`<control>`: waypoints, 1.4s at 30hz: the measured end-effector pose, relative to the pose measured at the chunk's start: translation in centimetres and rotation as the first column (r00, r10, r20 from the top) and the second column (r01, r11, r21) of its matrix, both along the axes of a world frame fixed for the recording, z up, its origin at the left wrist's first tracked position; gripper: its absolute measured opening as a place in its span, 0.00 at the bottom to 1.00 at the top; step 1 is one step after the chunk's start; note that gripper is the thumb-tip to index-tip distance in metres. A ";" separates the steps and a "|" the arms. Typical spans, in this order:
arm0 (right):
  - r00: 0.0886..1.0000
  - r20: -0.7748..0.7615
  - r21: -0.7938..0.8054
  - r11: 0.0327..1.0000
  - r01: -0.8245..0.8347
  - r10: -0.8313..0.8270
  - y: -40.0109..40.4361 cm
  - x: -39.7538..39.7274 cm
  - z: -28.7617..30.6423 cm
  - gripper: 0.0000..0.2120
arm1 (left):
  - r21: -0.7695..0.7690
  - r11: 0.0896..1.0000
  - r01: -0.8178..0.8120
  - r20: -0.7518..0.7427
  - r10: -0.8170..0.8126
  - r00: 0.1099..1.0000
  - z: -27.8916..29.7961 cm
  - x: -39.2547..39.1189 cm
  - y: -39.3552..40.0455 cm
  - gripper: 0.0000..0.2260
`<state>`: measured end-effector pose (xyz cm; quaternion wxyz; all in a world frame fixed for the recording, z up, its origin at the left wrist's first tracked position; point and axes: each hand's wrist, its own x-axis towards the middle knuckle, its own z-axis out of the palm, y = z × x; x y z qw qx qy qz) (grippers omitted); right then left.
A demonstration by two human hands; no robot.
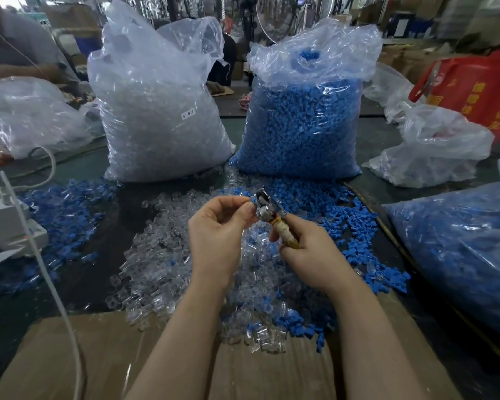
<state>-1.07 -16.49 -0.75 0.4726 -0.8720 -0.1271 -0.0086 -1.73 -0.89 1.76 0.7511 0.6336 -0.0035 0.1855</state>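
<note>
My right hand (303,246) grips a small tool (269,210) by its yellow, tape-wrapped handle; the tool has a shiny metal head. My left hand (217,226) pinches a small blue plastic piece (254,200) against that metal head. Both hands are held above a loose heap of clear plastic pieces (162,255) on the dark table. A spread of blue plastic pieces (344,226) lies to the right of the hands and behind them.
Two tall plastic bags stand behind: clear pieces (159,111) on the left, blue pieces (303,119) on the right. Another bag of blue pieces (459,249) lies at right. A flat cardboard sheet (98,356) lies nearest me. A white device (6,226) with a cable sits left.
</note>
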 end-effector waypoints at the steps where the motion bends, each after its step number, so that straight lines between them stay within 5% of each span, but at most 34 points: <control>1: 1.000 0.004 -0.005 1.000 0.004 -0.004 0.0 0.0 0.0 0.08 | -0.001 1.000 -0.001 -0.002 0.001 1.000 0.0 0.0 0.0 0.03; 14: 0.999 0.023 -0.030 0.999 0.040 -0.039 0.7 -0.1 0.1 0.05 | -0.048 0.998 0.036 -0.077 -0.040 0.996 0.2 0.4 1.2 0.03; 17: 0.989 0.072 -0.034 0.990 0.133 -0.131 0.7 -0.2 0.2 0.06 | -0.139 0.987 -0.080 -0.164 0.057 0.985 0.1 1.1 4.1 0.03; 25: 0.894 0.166 -0.189 0.876 0.444 -0.417 -0.7 0.6 -0.6 0.06 | -0.454 0.719 -0.527 -0.469 0.310 0.827 -0.9 1.3 13.1 0.06; 28: 0.843 0.153 -0.271 0.798 0.538 -0.516 -1.3 0.7 -0.9 0.05 | -0.546 0.609 -0.575 -0.507 0.306 0.806 -1.8 1.2 14.9 0.04; 32: 0.809 0.140 -0.358 0.733 0.579 -0.571 -1.5 0.8 -0.9 0.07 | -0.743 0.379 -0.551 -0.503 0.227 0.834 -3.2 1.3 17.3 0.16; 39: 0.824 0.125 -0.483 0.691 0.537 -0.553 -1.0 0.7 -1.1 0.04 | -0.814 0.332 -0.476 -0.390 0.294 0.873 -2.7 0.7 16.8 0.20; 42: 0.843 0.126 -0.506 0.697 0.509 -0.524 -0.6 0.7 -1.2 0.06 | -0.755 0.371 -0.541 -0.454 0.300 0.839 -1.9 0.9 16.5 0.19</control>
